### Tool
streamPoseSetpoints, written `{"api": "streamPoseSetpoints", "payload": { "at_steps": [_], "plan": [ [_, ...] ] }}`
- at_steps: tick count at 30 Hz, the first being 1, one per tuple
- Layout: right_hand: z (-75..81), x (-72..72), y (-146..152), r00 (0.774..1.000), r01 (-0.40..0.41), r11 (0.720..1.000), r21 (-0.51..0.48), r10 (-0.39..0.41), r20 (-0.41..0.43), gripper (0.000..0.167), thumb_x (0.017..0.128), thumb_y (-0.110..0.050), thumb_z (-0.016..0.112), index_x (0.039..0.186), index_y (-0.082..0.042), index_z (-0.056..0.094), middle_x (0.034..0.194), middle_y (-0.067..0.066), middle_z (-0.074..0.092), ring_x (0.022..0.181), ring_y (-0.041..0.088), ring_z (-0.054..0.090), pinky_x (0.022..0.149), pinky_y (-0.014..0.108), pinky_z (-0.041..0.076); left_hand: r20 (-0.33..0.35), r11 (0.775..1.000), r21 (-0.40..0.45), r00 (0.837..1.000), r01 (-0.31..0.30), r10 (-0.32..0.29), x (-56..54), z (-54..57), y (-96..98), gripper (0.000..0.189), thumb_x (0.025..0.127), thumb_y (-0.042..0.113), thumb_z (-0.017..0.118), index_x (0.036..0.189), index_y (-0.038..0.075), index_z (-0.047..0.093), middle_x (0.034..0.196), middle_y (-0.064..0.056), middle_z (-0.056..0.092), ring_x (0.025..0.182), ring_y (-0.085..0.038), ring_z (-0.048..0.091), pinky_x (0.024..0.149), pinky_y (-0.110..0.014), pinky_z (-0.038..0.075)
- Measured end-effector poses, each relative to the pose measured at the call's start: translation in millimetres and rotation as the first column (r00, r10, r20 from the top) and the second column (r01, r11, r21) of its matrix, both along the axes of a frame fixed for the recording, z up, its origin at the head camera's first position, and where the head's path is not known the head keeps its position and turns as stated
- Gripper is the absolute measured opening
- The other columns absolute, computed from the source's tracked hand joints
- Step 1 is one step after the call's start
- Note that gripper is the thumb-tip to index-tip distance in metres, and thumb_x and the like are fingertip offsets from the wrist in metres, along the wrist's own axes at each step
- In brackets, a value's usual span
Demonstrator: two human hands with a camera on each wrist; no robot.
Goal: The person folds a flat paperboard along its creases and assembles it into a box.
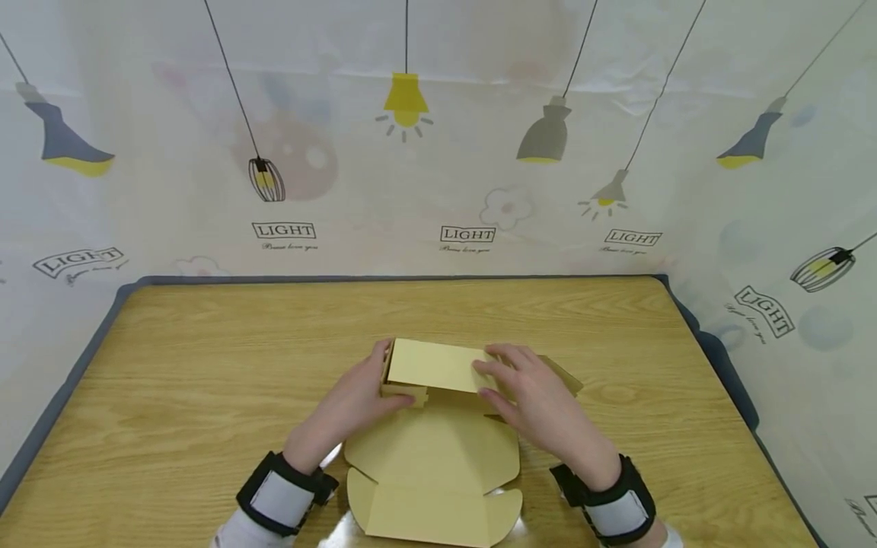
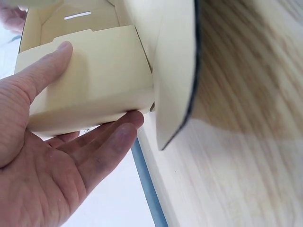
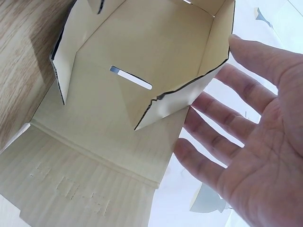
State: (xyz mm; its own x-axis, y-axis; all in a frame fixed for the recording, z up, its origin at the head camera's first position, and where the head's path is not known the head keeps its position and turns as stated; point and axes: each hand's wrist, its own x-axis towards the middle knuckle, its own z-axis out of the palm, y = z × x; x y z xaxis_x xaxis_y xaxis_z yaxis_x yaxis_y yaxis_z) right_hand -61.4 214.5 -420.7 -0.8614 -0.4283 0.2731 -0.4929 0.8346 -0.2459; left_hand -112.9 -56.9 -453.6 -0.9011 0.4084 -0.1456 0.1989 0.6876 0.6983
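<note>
A partly folded cardboard box (image 1: 438,457) lies on the table between both hands. Its back wall panel (image 1: 438,364) stands raised. At the box's left end my left hand (image 1: 356,392) grips the folded end wall (image 2: 94,71), thumb on one face and fingers on the other. My right hand (image 1: 527,388) touches the right part of the raised panel with fairly straight, spread fingers. In the right wrist view, its fingertips rest along the outside of a bent flap (image 3: 163,109); an unfolded end panel (image 3: 71,175) extends beyond it. A slot (image 3: 132,78) cuts through the cardboard.
The wooden table (image 1: 205,342) has a dark edge along its back and sides. A pale sheet (image 1: 356,152) printed with lamps hangs behind it. The box's front lid flap (image 1: 432,514) lies toward the person. Each wrist wears a black strap (image 1: 284,495).
</note>
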Motion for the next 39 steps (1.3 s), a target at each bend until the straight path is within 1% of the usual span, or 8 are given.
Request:
{"api": "streamPoseSetpoints", "payload": {
  "at_steps": [7, 11, 15, 18, 20, 23, 29, 39],
  "plan": [
    [0.1, -0.9, 2, 1.000, -0.006, 1.000, 0.006, 0.006, -0.001, 0.035, 0.091, -0.025, 0.076, 0.124, -0.013, 0.072, 0.133, 0.013, 0.064, 0.123, 0.031, 0.062, 0.101, 0.047, 0.056, -0.006, 1.000, -0.009, 1.000, -0.009, 0.009, 0.5, 1.1, 3.3, 0.094, 0.086, 0.030, 0.082, 0.156, 0.004, 0.026, 0.137, -0.021, 0.062, 0.122, -0.036, 0.063, 0.100, -0.051, 0.055],
    [0.7, -1.0, 2, 1.000, -0.009, 1.000, 0.005, 0.009, 0.000, 0.034, 0.092, -0.025, 0.076, 0.124, -0.013, 0.072, 0.133, 0.013, 0.065, 0.123, 0.031, 0.062, 0.100, 0.047, 0.056, -0.029, 1.000, 0.011, 0.999, -0.019, 0.020, 0.7, 1.3, 5.1, 0.085, 0.088, 0.024, 0.080, 0.153, 0.004, 0.030, 0.135, -0.021, 0.063, 0.118, -0.035, 0.065, 0.096, -0.050, 0.057],
    [1.3, -0.8, 2, 1.000, -0.009, 1.000, 0.002, 0.009, 0.004, 0.034, 0.092, -0.025, 0.076, 0.124, -0.013, 0.072, 0.133, 0.013, 0.065, 0.123, 0.031, 0.062, 0.101, 0.047, 0.056, -0.078, 0.999, 0.019, 0.997, -0.026, 0.028, -1.3, -0.6, 7.1, 0.068, 0.089, 0.016, 0.078, 0.144, 0.005, 0.039, 0.126, -0.021, 0.067, 0.101, -0.028, 0.069, 0.081, -0.044, 0.059],
    [0.8, -0.6, 2, 1.000, -0.013, 1.000, -0.003, 0.013, 0.013, 0.035, 0.092, -0.025, 0.076, 0.124, -0.013, 0.072, 0.134, 0.014, 0.064, 0.124, 0.032, 0.061, 0.102, 0.048, 0.055, -0.104, 1.000, 0.008, 0.994, -0.029, 0.030, -2.7, -2.0, 7.7, 0.059, 0.088, 0.010, 0.076, 0.136, 0.004, 0.043, 0.117, -0.021, 0.069, 0.086, -0.023, 0.066, 0.069, -0.037, 0.056],
    [0.3, -0.6, 2, 1.000, -0.014, 1.000, -0.004, 0.014, 0.016, 0.035, 0.092, -0.025, 0.076, 0.124, -0.012, 0.072, 0.134, 0.014, 0.064, 0.124, 0.032, 0.061, 0.102, 0.048, 0.055, -0.110, 1.000, 0.003, 0.994, -0.030, 0.030, -3.2, -2.3, 8.0, 0.056, 0.087, 0.008, 0.076, 0.133, 0.004, 0.044, 0.114, -0.021, 0.069, 0.081, -0.021, 0.064, 0.066, -0.035, 0.054],
    [-0.4, -0.9, 2, 1.000, -0.012, 1.000, -0.003, 0.012, 0.012, 0.035, 0.092, -0.026, 0.076, 0.124, -0.013, 0.072, 0.134, 0.014, 0.064, 0.124, 0.032, 0.061, 0.102, 0.048, 0.055, -0.113, 1.000, -0.001, 0.993, -0.029, 0.029, -3.5, -2.4, 8.7, 0.053, 0.088, 0.007, 0.074, 0.132, 0.004, 0.045, 0.115, -0.021, 0.069, 0.082, -0.021, 0.064, 0.066, -0.034, 0.054],
    [-0.7, -0.9, 3, 1.000, -0.007, 1.000, -0.001, 0.007, 0.005, 0.035, 0.092, -0.026, 0.076, 0.124, -0.013, 0.072, 0.134, 0.013, 0.064, 0.124, 0.031, 0.061, 0.102, 0.048, 0.055, -0.151, 1.000, -0.016, 0.988, -0.022, 0.019, -2.8, -3.0, 11.0, 0.048, 0.087, 0.003, 0.072, 0.129, 0.002, 0.050, 0.120, -0.019, 0.068, 0.095, -0.025, 0.066, 0.077, -0.041, 0.057],
    [-0.1, -1.1, 3, 1.000, -0.013, 1.000, -0.009, 0.013, 0.006, 0.034, 0.093, -0.025, 0.075, 0.124, -0.014, 0.072, 0.134, 0.013, 0.064, 0.124, 0.031, 0.061, 0.102, 0.048, 0.055, -0.204, 0.997, -0.007, 0.976, -0.075, 0.072, 0.5, -8.2, 15.8, 0.044, 0.087, -0.002, 0.071, 0.128, -0.001, 0.052, 0.113, -0.020, 0.071, 0.094, -0.027, 0.069, 0.074, -0.039, 0.057]
  ]
}}
